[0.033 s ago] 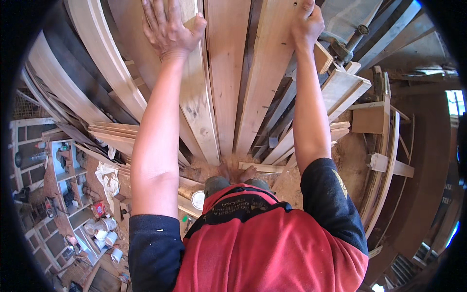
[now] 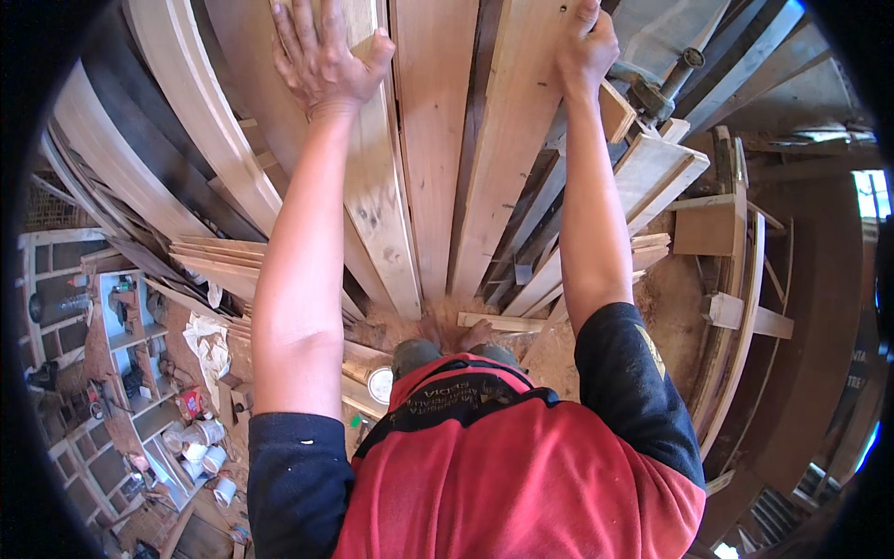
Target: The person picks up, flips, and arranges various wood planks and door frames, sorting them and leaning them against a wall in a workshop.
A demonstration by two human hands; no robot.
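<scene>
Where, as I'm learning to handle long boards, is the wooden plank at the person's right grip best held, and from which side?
Probably by its right long edge, coming from the person's right. The wooden plank is long and flat, its broad face toward the camera, so that edge should fit between thumb and fingers. The right grip is at this edge, fingers curled.

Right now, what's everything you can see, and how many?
long boards: several, pale brown, ahead
thin slats: several, pale brown, left
metal part: one, grey, upper right
shelf unit: one, pale blue, far left
tubs: several, whitish, beside the shelf unit
crumpled sheet: one, cream, left
round container: one, whitish, lower centre
shirt: one, red and dark, bottom
feet: two, bare, centre
left hand: one, bare, flat on a board
right hand: one, bare, gripping a board's edge
</scene>
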